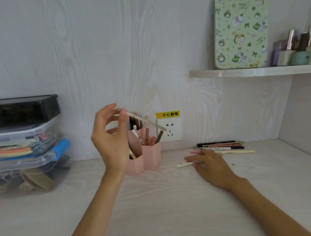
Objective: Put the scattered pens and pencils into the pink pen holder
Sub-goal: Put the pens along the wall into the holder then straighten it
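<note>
While the left hand (113, 139) pinches a pale pen (145, 121) by its end above the holder (151, 158), the pen slants with its far tip over the cups, probably so it can drop in beside the pens already standing there. The holder stands on the desk (159, 203) against the wall, just under the socket (171, 129). Right of the holder lies the pile (222, 147) of remaining pens, and the right hand (210, 164) rests flat there, fingers covering a white pen (184, 165), seemingly ready to take it next.

Left hand (111, 139) raised pinching; right hand (210, 165) flat.
</note>
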